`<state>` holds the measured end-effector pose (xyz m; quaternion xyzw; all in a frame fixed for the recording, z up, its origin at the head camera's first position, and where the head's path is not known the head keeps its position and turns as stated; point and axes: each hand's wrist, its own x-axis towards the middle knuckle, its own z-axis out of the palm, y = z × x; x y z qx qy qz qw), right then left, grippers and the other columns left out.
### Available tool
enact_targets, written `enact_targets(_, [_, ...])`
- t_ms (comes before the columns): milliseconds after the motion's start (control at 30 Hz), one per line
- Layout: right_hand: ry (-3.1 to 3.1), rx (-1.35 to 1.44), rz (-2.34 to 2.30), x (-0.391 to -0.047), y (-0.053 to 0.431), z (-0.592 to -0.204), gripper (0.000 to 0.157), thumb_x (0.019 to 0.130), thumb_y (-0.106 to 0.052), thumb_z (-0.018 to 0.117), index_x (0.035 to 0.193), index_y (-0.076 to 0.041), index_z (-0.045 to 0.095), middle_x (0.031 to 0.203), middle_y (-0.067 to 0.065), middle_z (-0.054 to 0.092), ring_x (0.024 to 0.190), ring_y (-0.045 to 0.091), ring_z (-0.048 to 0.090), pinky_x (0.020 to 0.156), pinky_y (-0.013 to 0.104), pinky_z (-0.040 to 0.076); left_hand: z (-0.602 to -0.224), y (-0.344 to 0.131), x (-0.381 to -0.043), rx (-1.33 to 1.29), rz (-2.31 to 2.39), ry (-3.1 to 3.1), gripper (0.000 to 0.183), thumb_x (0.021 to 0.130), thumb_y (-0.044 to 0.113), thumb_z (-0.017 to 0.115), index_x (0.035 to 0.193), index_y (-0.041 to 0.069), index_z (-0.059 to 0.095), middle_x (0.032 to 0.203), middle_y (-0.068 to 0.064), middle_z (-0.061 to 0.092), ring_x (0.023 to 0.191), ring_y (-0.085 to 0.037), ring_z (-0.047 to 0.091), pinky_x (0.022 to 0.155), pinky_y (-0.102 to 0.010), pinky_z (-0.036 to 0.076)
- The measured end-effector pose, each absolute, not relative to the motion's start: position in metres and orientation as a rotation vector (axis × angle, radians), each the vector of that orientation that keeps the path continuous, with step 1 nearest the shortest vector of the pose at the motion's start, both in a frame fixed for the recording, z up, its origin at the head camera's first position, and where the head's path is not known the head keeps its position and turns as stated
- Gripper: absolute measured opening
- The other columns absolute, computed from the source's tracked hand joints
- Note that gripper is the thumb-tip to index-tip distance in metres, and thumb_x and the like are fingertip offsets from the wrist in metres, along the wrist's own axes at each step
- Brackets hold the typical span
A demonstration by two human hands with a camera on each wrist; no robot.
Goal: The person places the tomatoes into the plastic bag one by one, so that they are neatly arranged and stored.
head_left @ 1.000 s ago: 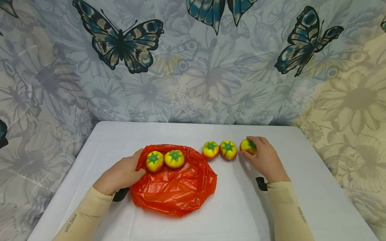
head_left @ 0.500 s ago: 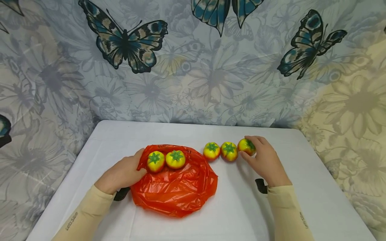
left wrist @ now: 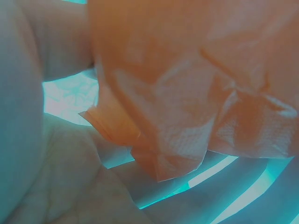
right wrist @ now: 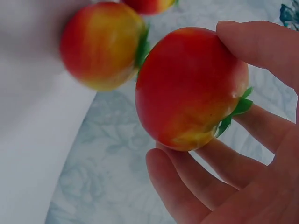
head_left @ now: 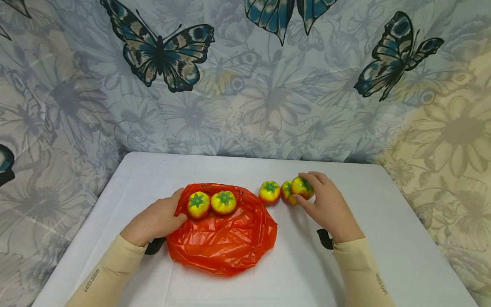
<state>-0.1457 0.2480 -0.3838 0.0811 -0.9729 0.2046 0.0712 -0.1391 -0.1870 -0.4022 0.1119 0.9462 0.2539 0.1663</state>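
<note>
My right hand [head_left: 326, 204] holds a red-and-yellow tomato [right wrist: 191, 88] with a green leafy top, gripped between thumb and fingers. In the head view this tomato overlaps another tomato [head_left: 287, 192] on the table, and a further tomato [head_left: 270, 192] sits just left of that one. My left hand [head_left: 157, 219] pinches the left edge of a crinkled red plastic bag [head_left: 222, 243]. Two tomatoes, one on the left [head_left: 198, 205] and one on the right [head_left: 223, 202], rest on the bag near its far edge. In the left wrist view the bag's film [left wrist: 187, 93] covers much of the picture.
A white-covered table [head_left: 383, 204] carries everything. Behind it and along the sides hangs patterned cloth [head_left: 268, 106] with butterflies and flowers. Dark wrist pieces show beside the left sleeve [head_left: 111, 273] and the right sleeve [head_left: 360, 268].
My right hand has moved left with the tomato, from the right end of the row to over its neighbour. My left hand, the bag and the two tomatoes on it stay as they were.
</note>
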Motion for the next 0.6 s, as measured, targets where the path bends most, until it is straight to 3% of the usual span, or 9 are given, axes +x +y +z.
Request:
enact_targets(200, [-2.883,0.345,0.606,-0.142,0.228,-0.379,0.063,0.094,-0.027,0.086,0.149,-0.009,0.061,0.154,0.024,0.055,0.139,0.049,0.056,0.114,0.068,0.049,-0.401,-0.188,-0.139,0.304,0.718,2.694,0.085,0.1,0.021,0.064,0.167,-0.009,0.023,0.155,-0.03,0.057,0.128,-0.037,0.067,0.108,-0.063,0.055])
enact_targets(467, [-2.858,0.511,0.584,-0.133,0.188,-0.375,0.063,0.091,-0.027,0.088,0.147,-0.011,0.064,0.154,0.021,0.057,0.135,0.044,0.062,0.102,0.058,0.061,-0.403,-0.188,-0.14,0.299,0.715,2.685,0.084,0.1,0.022,0.063,0.168,-0.007,0.023,0.155,-0.029,0.058,0.125,-0.034,0.068,0.108,-0.061,0.056])
enact_targets(600, [-2.866,0.588,0.562,-0.129,0.163,-0.375,0.062,0.091,-0.03,0.088,0.147,-0.016,0.064,0.154,0.017,0.057,0.137,0.039,0.061,0.102,0.054,0.062,-0.403,-0.188,-0.14,0.297,0.724,2.683,0.084,0.1,0.021,0.063,0.168,-0.007,0.023,0.154,-0.028,0.059,0.123,-0.032,0.068,0.108,-0.061,0.056])
